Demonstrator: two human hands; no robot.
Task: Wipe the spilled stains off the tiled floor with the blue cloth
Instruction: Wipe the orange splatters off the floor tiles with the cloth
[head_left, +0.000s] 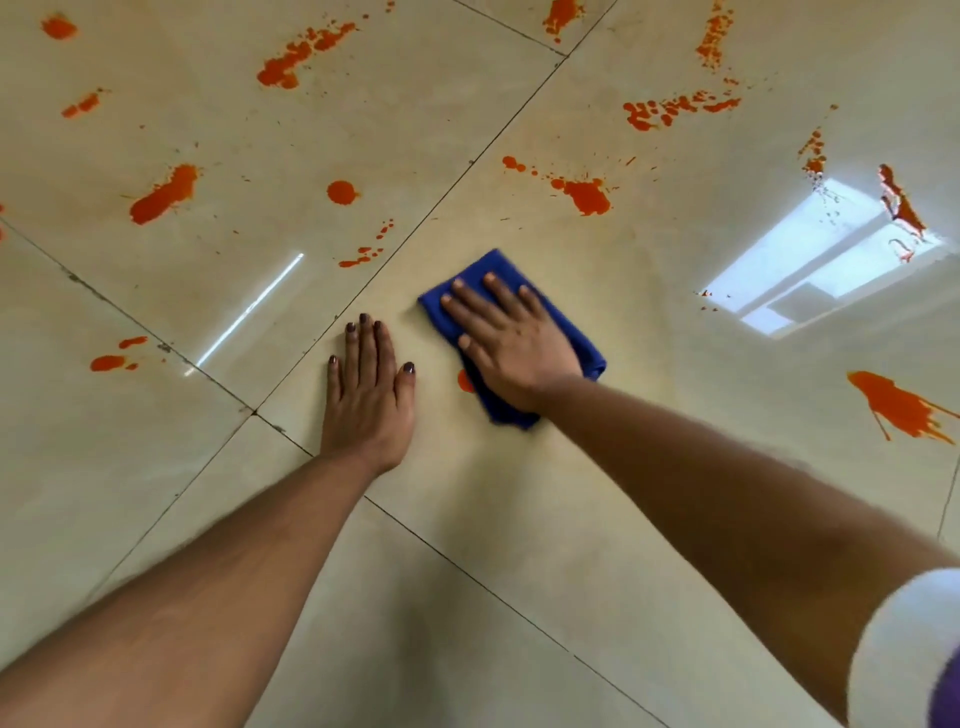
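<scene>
Head view, looking down at floor (519, 519) of large beige glossy tiles with dark grout lines. Right hand (511, 345) flat, fingers spread apart, pressed palm-down on folded blue cloth (584, 343), gripping nothing. Cloth lying on same tile as both hands, corners showing beyond fingertips and past wrist. Small orange spot (465, 381) half tucked under cloth's left edge, just below thumb. Left hand (370, 395) flat on bare tile just beside cloth, not touching it, fingers straight and close together, dark polish on nails, empty. Orange stains scattered across farther tiles: long smear (165, 194) and round drop (341, 192) at upper left, splatter (586, 195) above cloth, streaky patch (904, 405) at far right, more along top edge. Bright window reflection (826, 254) on tile at right, thin light streak (249, 309) at left. White sleeve (904, 649) at lower right corner.
</scene>
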